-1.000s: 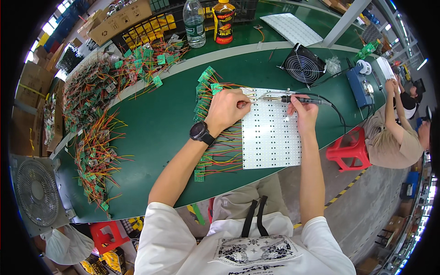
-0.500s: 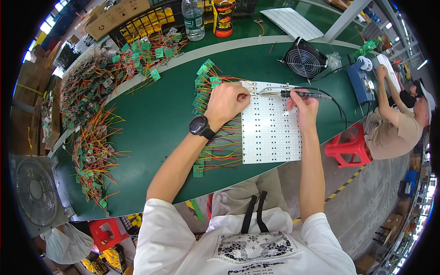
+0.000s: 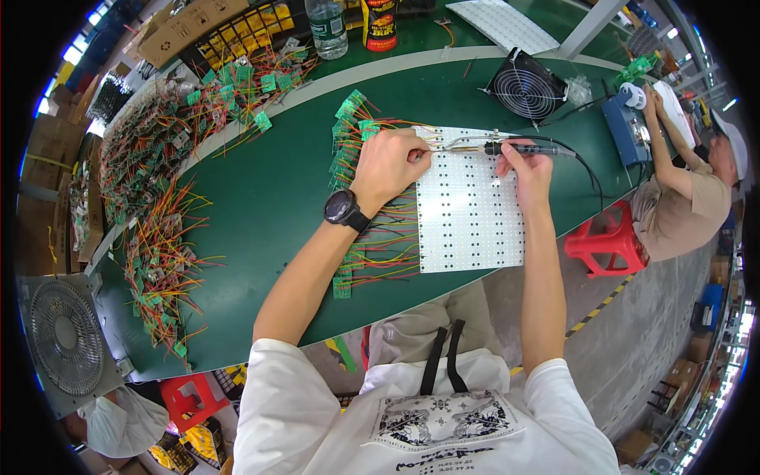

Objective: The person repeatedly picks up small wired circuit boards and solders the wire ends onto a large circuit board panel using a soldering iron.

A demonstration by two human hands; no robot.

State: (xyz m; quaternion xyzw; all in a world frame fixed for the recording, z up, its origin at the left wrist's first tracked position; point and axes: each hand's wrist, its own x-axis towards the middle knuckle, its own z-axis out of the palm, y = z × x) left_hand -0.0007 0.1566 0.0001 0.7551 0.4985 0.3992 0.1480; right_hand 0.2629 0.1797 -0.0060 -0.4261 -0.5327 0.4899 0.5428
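Centrally, a green workbench (image 3: 261,198) carries a white dotted panel (image 3: 471,214); the left hand (image 3: 392,162) pinches wires at its edge, the right hand (image 3: 526,162) grips a black soldering iron (image 3: 507,147).

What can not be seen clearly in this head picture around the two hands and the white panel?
- Head view: the soldering iron tip and the joint are too small to tell.
- The left hand covers whatever its fingers pinch, and part of the white LED panel.
- The right hand hides the iron's grip.
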